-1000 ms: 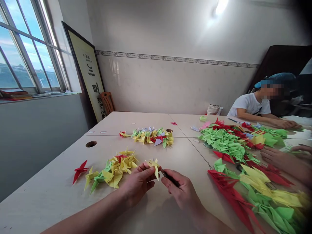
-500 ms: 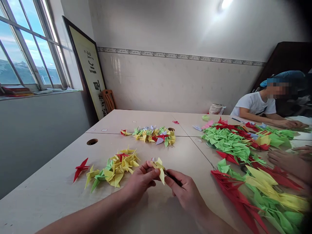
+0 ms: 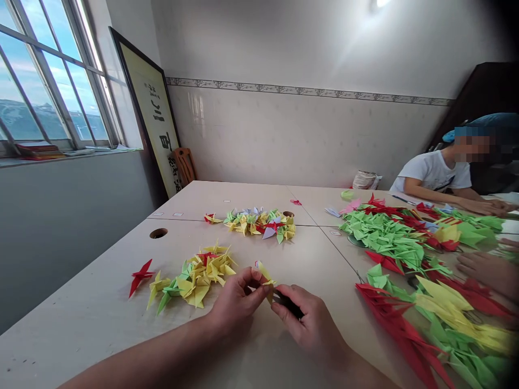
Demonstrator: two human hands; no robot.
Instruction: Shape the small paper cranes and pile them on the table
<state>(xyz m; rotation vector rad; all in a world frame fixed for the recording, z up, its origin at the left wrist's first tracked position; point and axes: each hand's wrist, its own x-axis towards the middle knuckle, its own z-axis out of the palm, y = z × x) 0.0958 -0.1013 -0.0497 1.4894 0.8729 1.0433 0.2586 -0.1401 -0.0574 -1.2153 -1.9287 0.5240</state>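
Between the thumb and fingers of my left hand is a yellow folded-paper crane, partly hidden by the fingertips. My right hand is closed around a black tool, whose tip reaches toward the crane. The tool's kind cannot be made out, and its end is hidden behind the paper. To the left of my left hand lies a heap of mostly yellow paper cranes, with some green and red ones. A single red paper crane lies farther left.
A mixed pile of paper cranes lies farther back on the table. Large green, red and yellow piles cover the right side. A co-worker in a white shirt leans there, and another person's hand rests nearer.
The yellow crane has turned in my fingers and now shows narrower, more edge-on. The black tool has shifted slightly against it. The whole view has moved a little to the left.
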